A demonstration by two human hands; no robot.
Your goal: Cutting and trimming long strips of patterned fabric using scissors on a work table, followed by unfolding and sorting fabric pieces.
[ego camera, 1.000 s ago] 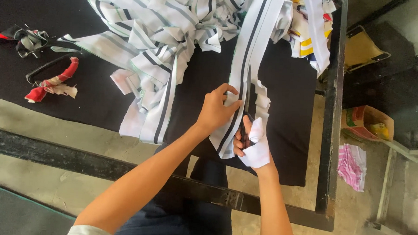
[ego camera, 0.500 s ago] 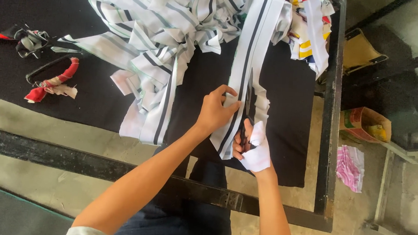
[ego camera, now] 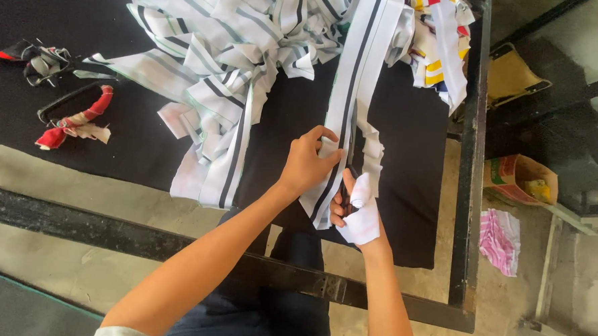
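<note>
looks like the cutting is well underway: a big heap of striped strips (ego camera: 229,71) is already piled on the black table (ego camera: 50,16) up and left of the long striped fabric strip (ego camera: 352,103), but that strip runs uncut from the table's far edge to the near edge, so i'd say most of it is left. left hand (ego camera: 307,163) is curled around the strip's near end, pinching it, while the right hand (ego camera: 359,214), wrapped in white cloth, is closed on dark scissors (ego camera: 349,180) just right of the strip.
</note>
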